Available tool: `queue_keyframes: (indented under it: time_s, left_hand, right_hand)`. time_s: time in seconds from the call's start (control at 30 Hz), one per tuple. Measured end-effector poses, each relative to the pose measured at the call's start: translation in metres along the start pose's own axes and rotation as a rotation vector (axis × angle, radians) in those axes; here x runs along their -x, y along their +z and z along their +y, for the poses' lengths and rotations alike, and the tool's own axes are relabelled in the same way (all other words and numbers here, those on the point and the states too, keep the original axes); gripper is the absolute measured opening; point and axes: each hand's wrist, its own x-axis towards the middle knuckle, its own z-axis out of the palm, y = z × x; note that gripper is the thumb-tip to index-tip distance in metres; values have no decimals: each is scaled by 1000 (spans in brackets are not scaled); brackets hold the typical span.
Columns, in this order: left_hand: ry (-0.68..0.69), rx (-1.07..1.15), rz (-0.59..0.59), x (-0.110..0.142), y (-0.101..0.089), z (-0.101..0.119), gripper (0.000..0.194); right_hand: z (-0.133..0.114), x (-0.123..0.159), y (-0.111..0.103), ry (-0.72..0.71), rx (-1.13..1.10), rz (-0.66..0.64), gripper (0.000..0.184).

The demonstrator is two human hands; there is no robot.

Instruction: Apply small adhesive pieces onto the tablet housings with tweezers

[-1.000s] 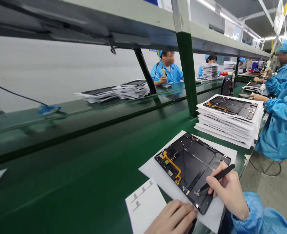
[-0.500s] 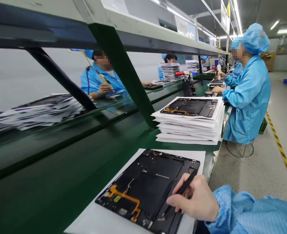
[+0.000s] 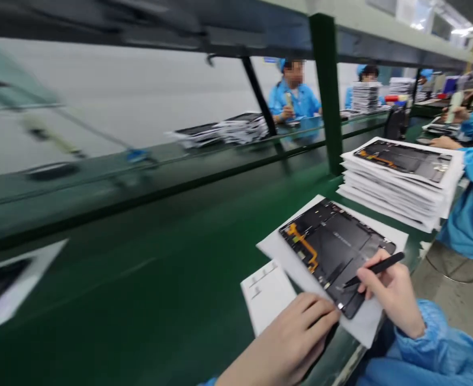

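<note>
A pair of black tweezers (image 3: 383,265) is pinched in my right hand (image 3: 395,289), which is closed around it. Its tip points down at the lower part of a thin black tablet housing (image 3: 324,246), where a bent orange flex cable (image 3: 306,246) runs along the left side. Under the housing lies a white sheet (image 3: 276,244). My left hand (image 3: 292,338) rests beside the housing's near left edge, fingers bent and close together; what they hold, if anything, is hidden. A white card with small grey strips (image 3: 268,292) lies just beyond the left hand.
A stack of white sheets (image 3: 392,190) with a similar black housing (image 3: 405,158) on top stands behind. A green post (image 3: 327,91) rises from the green bench (image 3: 159,289). Another sheet (image 3: 39,273) lies far left. Co-workers in blue (image 3: 294,99) sit across and at right.
The view has swung left, so the housing and stack appear farther right. My left hand and the white card have come into view. My right hand still holds the tweezers over the housing.
</note>
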Motion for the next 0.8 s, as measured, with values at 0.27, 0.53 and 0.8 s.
queue_keyframes:
  time_s: [0.27, 0.53, 0.8]
  left_hand:
    - [-8, 70, -17, -2, 4, 3, 27]
    - [2, 82, -56, -2, -1, 4, 30]
    - [-29, 144, -28, -3, -2, 8, 28]
  right_hand:
    - [-2, 5, -10, -30, 102, -46, 32]
    - [-2, 20, -7, -92, 192, 13, 27]
    - [0, 23, -4, -163, 158, 37, 23]
